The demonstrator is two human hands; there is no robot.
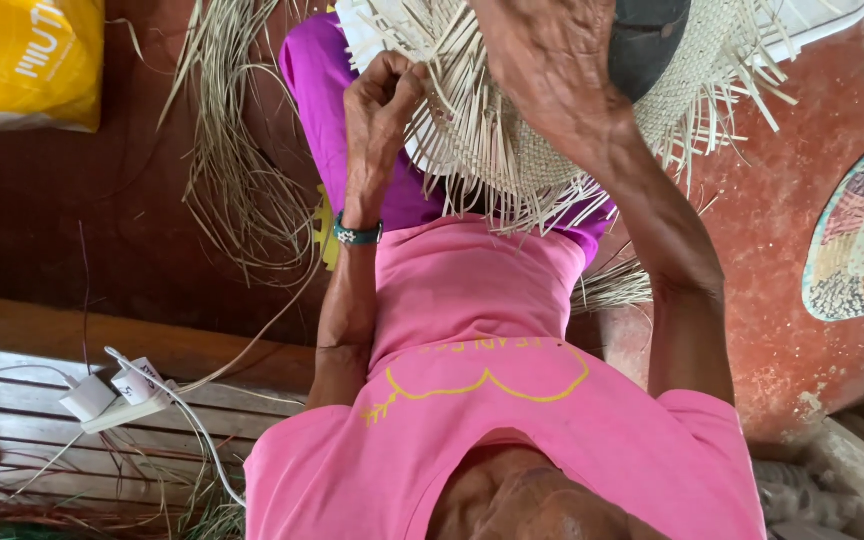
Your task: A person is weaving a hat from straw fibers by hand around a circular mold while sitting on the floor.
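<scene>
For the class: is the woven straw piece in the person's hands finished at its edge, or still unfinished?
Unfinished: the woven straw piece has loose strands sticking out all round its edge.

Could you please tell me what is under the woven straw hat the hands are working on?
Under the woven straw hat a purple-clad lap shows, with a dark form at the crown beneath the one hand. Anything else below is covered.

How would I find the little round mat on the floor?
Start at the red floor beside the person's pink shirt, then look toward the picture's side edge. The round mat lies flat there, partly cut off. It is a patchwork of many colours, unlike the plain pale straw.
</scene>
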